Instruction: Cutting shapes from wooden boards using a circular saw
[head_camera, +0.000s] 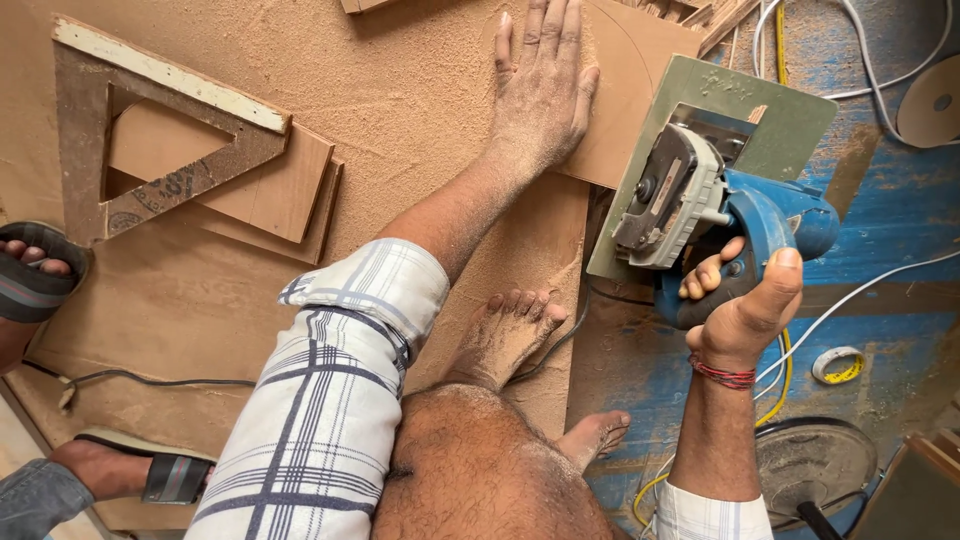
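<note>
Board: a broad brown fibreboard sheet (400, 90) coated in sawdust lies flat on the floor; it looks stiff and heavy, and slippery under the dust, so a flat palm pressing down suits it better than any pinch
Floor: a worn blue painted floor (900, 200) shows to the right of the sheet, crossed by white and yellow cables (850, 300)
Saw: a blue handheld circular saw with a grey-green flat base plate (720, 190) sits at the sheet's right edge, tilted; it looks dense and rigid, best taken by its moulded blue rear handle, away from the blade side
Triangle: a wooden triangular frame (150, 130) rests on two stacked brown offcut panels (290, 195) at upper left, well apart from the saw
Left hand: the left hand (545, 85) is spread open, palm down, pressing the sheet just beside the saw's base plate
Right hand: the right hand (745, 295) is closed around the saw's blue handle, a red thread at the wrist
Bare foot: the person's bare foot (510, 335) stands on the sheet's near edge
Other person: sandalled feet (30, 280) at far left belong to someone else
</note>
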